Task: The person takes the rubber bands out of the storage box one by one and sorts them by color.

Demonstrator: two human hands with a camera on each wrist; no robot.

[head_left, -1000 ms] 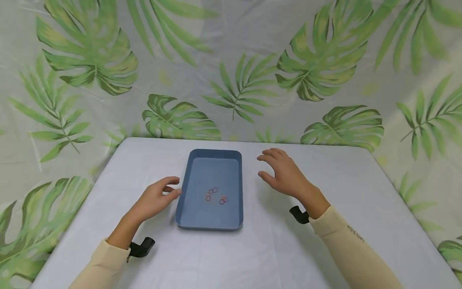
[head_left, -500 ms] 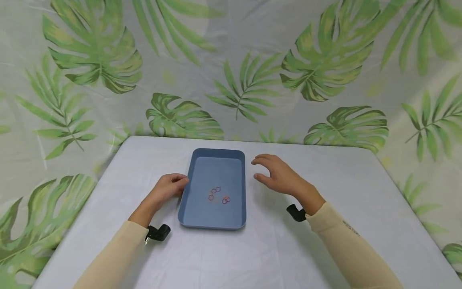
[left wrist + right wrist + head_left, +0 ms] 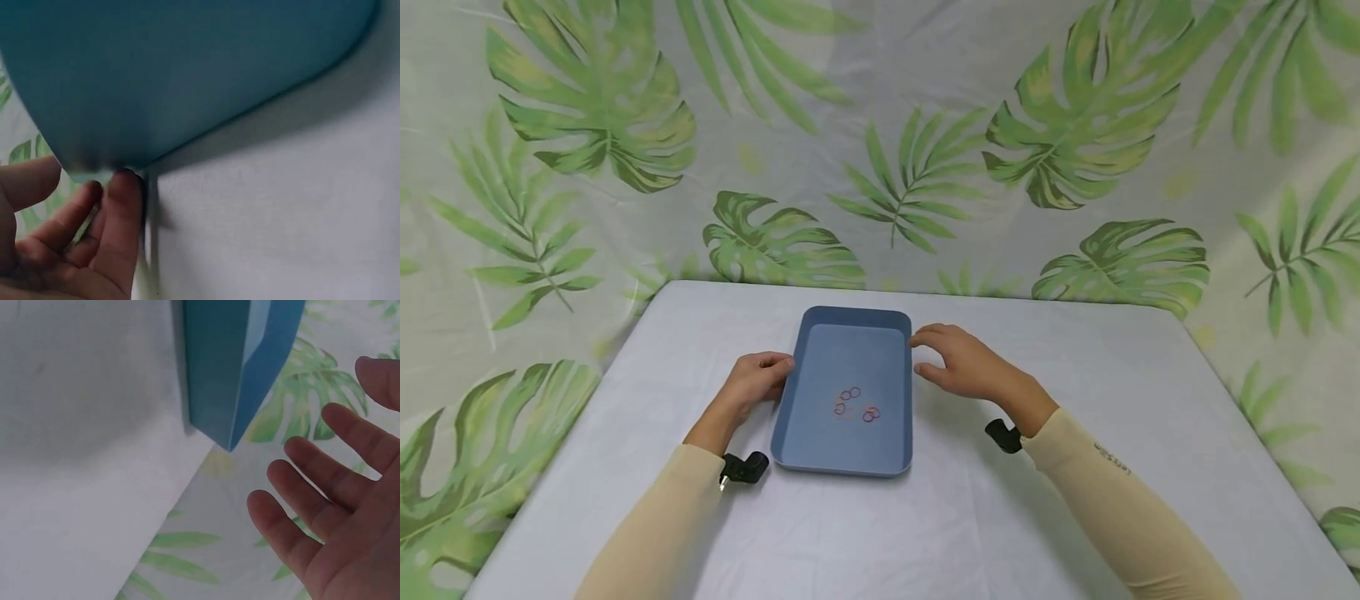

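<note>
A blue rectangular tray [image 3: 857, 354] lies on the white-covered table. Several thin small rings [image 3: 871, 414], reddish and orange and resembling rubber bands, are scattered on its floor. My left hand [image 3: 748, 383] is at the tray's left side. In the left wrist view, that hand's thumb and fingers [image 3: 122, 200] pinch the edge of the tray [image 3: 156, 75]. Beside the right rim, my right hand [image 3: 961, 367] has its fingertips close to the edge. The right wrist view shows its fingers [image 3: 328, 475] spread and holding nothing, with the tray's side wall [image 3: 215, 369] nearby.
The white tablecloth [image 3: 1060, 350] extends around the tray on all sides. Behind the table hangs a pale curtain [image 3: 917, 75] printed with green leaves. A black wrist camera [image 3: 745, 468] is strapped to the left wrist, another camera [image 3: 1003, 436] to the right.
My left hand has moved right and up onto the tray's left edge and now pinches it. My right hand has come left and slightly down, closer to the right rim.
</note>
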